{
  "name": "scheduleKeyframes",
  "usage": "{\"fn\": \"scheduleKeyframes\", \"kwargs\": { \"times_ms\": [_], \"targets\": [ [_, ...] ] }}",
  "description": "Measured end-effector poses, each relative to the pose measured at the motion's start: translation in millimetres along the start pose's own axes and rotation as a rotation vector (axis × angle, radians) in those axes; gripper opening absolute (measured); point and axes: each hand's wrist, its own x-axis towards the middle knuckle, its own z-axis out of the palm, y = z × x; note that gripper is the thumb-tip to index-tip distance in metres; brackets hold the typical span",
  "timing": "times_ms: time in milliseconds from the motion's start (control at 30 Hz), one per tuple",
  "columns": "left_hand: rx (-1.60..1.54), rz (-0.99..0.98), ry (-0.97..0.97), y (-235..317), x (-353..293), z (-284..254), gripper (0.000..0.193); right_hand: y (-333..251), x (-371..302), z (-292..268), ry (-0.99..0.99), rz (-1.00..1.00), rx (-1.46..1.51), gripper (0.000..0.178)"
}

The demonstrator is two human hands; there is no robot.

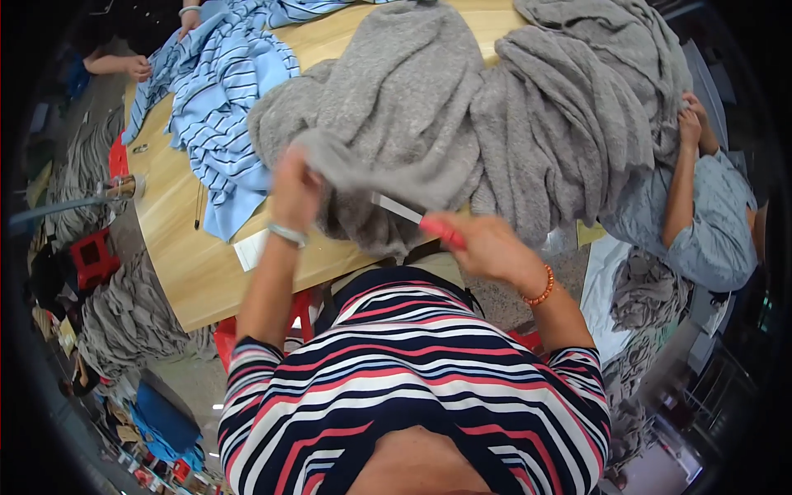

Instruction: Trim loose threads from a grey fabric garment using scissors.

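My left hand [294, 191], smeared by motion, is closed on an edge of a grey knit garment [400, 99] and lifts a fold of it off the pile. In my right hand [495, 252] is a red-handled tool [443, 231] with a flat, pale blade; its exact kind is hard to make out. The blade points up and left, beside the raised fold and below it. Whether the blade touches the cloth, I cannot tell. The rest of the garment lies heaped on the wooden table [186, 285] in front of me.
Blue striped knitwear [219, 124] lies at the left, with another person's hand [139, 68] on it. More grey knitwear [561, 115] is heaped to the right, where a person in a grey-blue top [714, 223] handles it. A red stool [92, 257] stands left of the table.
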Motion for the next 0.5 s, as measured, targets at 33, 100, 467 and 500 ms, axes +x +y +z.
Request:
{"fn": "scheduleKeyframes", "kwargs": {
  "times_ms": [33,100,467,500],
  "targets": [
    [0.001,0.141,-0.01,35.2,27.0,5.6,0.014,8.1,-0.6,-3.3,0.202,0.024,0.008,0.043],
    [-0.058,0.402,-0.33,115.6,84.6,4.9,0.026,18.7,-6.3,-10.6,0.401,0.039,0.019,0.043],
    [0.567,-0.417,-0.154,-73.5,67.3,22.5,0.046,55.5,-32.7,-11.4,0.482,0.307,0.081,0.043],
    [0.551,-0.381,-0.207,-95.4,69.4,30.1,0.048,55.9,-33.8,-12.0,0.466,0.301,0.07,0.043]
  ]
}}
